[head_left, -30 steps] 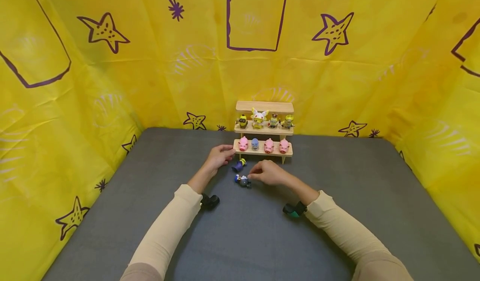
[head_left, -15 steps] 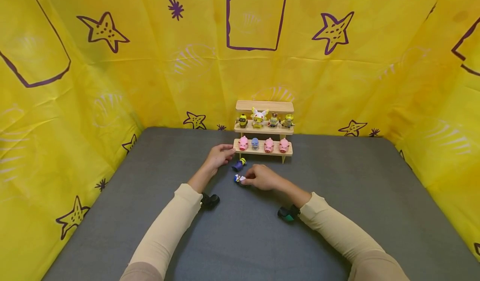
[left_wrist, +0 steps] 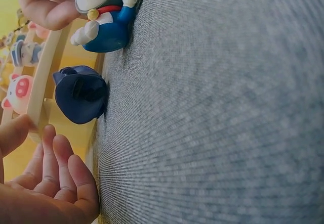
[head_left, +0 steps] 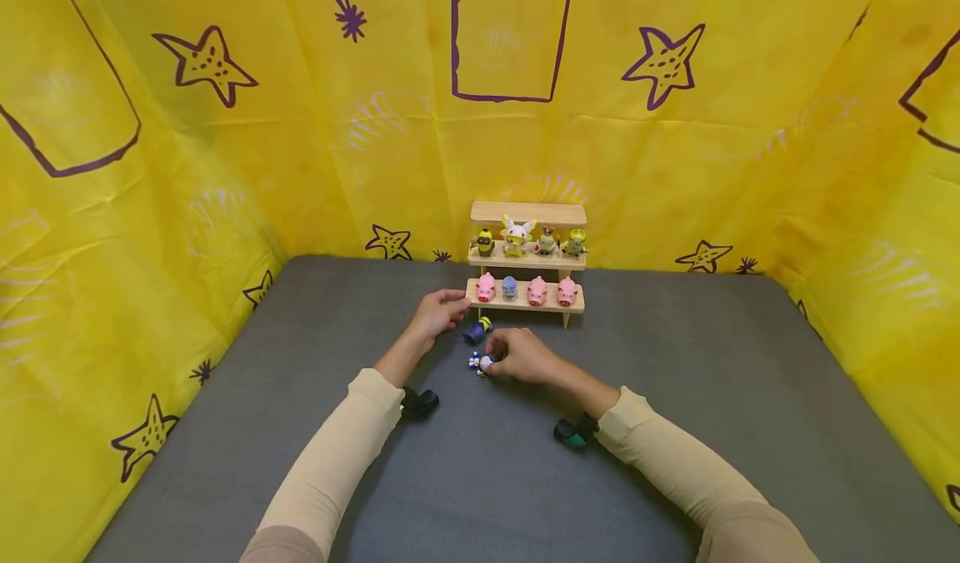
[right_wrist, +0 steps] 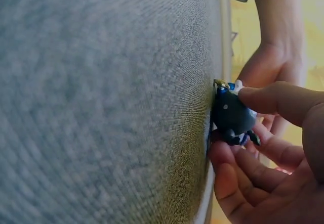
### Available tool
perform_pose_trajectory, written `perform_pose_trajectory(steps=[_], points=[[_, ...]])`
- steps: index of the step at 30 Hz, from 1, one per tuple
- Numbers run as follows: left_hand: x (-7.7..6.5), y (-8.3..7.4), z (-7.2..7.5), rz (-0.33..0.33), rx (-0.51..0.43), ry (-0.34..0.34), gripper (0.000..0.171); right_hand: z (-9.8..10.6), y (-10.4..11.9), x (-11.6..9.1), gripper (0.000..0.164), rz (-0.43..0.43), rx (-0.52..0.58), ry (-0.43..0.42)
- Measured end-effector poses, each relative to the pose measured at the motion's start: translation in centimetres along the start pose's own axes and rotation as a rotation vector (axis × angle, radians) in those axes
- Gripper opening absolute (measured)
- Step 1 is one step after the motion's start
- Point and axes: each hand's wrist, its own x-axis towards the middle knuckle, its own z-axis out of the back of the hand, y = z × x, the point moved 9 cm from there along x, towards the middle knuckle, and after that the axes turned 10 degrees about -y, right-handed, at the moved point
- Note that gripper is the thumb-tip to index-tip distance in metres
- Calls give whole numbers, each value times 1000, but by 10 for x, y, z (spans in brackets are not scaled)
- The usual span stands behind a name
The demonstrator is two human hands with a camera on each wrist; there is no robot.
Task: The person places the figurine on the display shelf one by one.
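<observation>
On the grey cloth in front of the shelf, my right hand [head_left: 528, 356] pinches a small toy figurine [head_left: 480, 364] between thumb and fingers. Seen from the left wrist, this figurine [left_wrist: 106, 36] has a blue body, white feet, a red collar with a yellow bell and a dark-rimmed white part. Its round dark side [right_wrist: 233, 113] faces the right wrist camera, and it lies low at the cloth. My left hand [head_left: 435, 317] holds the left end of the wooden display shelf [head_left: 525, 304], thumb and fingertips at the lower board's edge. Between the hands lies a purple-and-yellow figurine [head_left: 476, 331].
On the lower board stand pink pig figurines [head_left: 537, 291] and a blue one [head_left: 510, 288]. The middle board carries several yellow figurines and a white-eared one [head_left: 517, 235]. A yellow printed cloth wall [head_left: 420, 154] rises behind the grey table [head_left: 675, 363].
My right hand has moved slightly left and taken hold of the blue-and-white figurine, which has turned over from its dark side showing. My left hand stays at the shelf's end.
</observation>
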Motion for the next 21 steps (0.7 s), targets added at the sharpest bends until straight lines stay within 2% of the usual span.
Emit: perform_pose_trajectory(steps=[4,13,21], points=[[0,0,0,-2,2,-1,38,1,0,1,21,-19,40,-9],[1,2,0,6,1,2,38,-2,1,2,21,17,-3,25],[1,1,1,4,-6,-2,38,19,12,3,22,64,13,14]])
